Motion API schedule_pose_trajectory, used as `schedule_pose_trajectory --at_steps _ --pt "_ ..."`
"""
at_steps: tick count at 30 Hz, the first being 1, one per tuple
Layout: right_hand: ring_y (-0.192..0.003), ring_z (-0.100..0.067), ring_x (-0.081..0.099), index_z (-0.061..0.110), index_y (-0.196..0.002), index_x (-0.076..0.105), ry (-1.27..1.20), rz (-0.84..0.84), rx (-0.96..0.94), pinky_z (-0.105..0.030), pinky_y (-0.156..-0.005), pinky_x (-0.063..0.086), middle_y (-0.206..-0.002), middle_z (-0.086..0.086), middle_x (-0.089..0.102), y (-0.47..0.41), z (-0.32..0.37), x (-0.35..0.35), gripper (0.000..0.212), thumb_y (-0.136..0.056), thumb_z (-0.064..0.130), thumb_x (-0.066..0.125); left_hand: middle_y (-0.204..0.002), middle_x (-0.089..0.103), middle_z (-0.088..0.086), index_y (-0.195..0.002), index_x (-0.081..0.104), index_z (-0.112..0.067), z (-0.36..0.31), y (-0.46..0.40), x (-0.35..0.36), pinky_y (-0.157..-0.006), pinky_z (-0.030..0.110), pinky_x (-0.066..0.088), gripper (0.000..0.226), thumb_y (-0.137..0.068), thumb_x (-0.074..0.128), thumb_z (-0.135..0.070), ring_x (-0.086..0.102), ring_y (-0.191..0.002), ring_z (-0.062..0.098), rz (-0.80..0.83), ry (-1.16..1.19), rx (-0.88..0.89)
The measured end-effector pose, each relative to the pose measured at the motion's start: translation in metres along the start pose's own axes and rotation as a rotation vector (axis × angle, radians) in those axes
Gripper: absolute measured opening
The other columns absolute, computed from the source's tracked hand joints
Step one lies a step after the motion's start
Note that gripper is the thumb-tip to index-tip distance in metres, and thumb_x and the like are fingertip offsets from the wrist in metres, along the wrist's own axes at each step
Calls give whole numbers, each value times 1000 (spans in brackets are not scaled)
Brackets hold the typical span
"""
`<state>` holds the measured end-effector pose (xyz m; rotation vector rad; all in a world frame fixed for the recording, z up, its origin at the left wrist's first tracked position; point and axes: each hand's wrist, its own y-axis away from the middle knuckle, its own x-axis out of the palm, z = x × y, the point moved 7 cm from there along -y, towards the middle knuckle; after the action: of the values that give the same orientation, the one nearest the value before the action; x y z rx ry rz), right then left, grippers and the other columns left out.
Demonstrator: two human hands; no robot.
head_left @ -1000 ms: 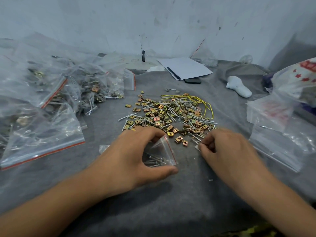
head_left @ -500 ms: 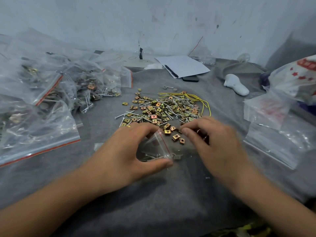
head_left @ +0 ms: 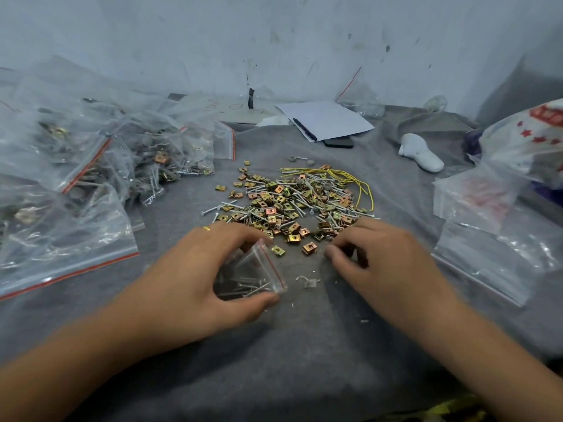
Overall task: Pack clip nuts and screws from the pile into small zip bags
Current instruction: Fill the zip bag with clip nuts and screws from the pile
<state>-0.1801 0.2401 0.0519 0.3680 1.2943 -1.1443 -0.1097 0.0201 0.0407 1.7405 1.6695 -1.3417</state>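
Observation:
A pile of brass clip nuts and silver screws lies on the grey cloth in the middle. My left hand grips a small clear zip bag with a red seal line, its mouth held open towards the pile; several screws lie inside it. My right hand rests at the pile's near right edge with its fingers curled; what they hold is hidden. Two loose clip nuts lie between the hands.
Filled zip bags are heaped on the left. Stacks of empty zip bags lie on the right beside a red-printed plastic bag. Behind the pile are yellow wire, paper with a pen, a phone and a white object.
My right hand reached left towards the bag mouth half a second ago and has now drawn back right to the pile's edge. My left hand keeps its grip on the bag.

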Motion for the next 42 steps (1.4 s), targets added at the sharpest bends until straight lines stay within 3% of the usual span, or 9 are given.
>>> schedule_pose_trajectory --at_steps 3,8,12,18,24,28,33,36,42 --pt "-83 -3 63 31 -82 76 -296 -94 91 -14 -68 43 -81 18 68 3 -4 -5 15 -93 39 68 -125 59 -28 -132 55 -45 2 -1 2 -98 32 51 69 -74 63 -80 58 -117 0 15 14 -19" --pt "-85 -6 63 30 -97 81 -452 23 -84 -17 -71 45 -87 13 67 -1 44 13 13 -92 37 72 -118 63 -24 -128 59 -39 -5 -7 4 -93 33 53 64 -74 68 -72 62 -110 2 11 30 5" --pt "-87 -7 61 18 -110 81 -410 14 -181 -26 -75 49 -93 8 65 -8 47 20 22 -101 30 65 -117 66 -22 -126 61 -37 1 -4 -2 -93 32 52 62 -74 70 -69 64 -112 5 -11 57 -10" --pt "-97 -13 57 20 -107 79 -134 -45 -178 -37 -82 53 -99 7 60 -17 43 30 21 -93 35 75 -116 64 -25 -127 62 -36 4 -7 -3 -95 21 47 66 -72 68 -71 61 -113 -2 -10 47 -34" --pt "-94 -17 56 21 -98 77 -43 -73 -229 -39 -78 52 -94 6 62 -14 47 27 9 -92 29 76 -117 63 -23 -128 61 -35 3 -6 -3 -96 30 50 67 -72 67 -72 61 -112 1 -5 57 -47" --pt "-98 -14 53 23 -115 75 -21 -27 -267 -37 -83 50 -102 8 60 -14 56 30 23 -95 34 70 -118 64 -21 -128 61 -33 2 -5 -4 -95 36 52 64 -74 69 -68 63 -111 3 -2 57 -38" --pt "-94 -18 54 23 -103 80 22 -29 -244 -40 -82 50 -95 5 65 -15 54 25 18 -91 35 76 -117 63 -22 -128 60 -35 5 -5 -3 -95 32 51 66 -73 66 -70 61 -110 2 -10 45 -44" --pt "-94 -21 57 20 -102 79 105 -46 -233 -42 -84 52 -97 1 67 -9 53 23 16 -96 30 69 -117 63 -23 -129 60 -36 5 -7 -1 -94 28 51 66 -74 65 -72 61 -110 -1 -7 37 -39" --pt "-95 -16 57 20 -105 71 93 -40 -200 -33 -85 52 -99 4 67 -2 55 20 9 -96 18 69 -119 62 -22 -131 59 -36 6 -8 2 -96 29 51 68 -73 66 -71 60 -112 0 15 30 -28"
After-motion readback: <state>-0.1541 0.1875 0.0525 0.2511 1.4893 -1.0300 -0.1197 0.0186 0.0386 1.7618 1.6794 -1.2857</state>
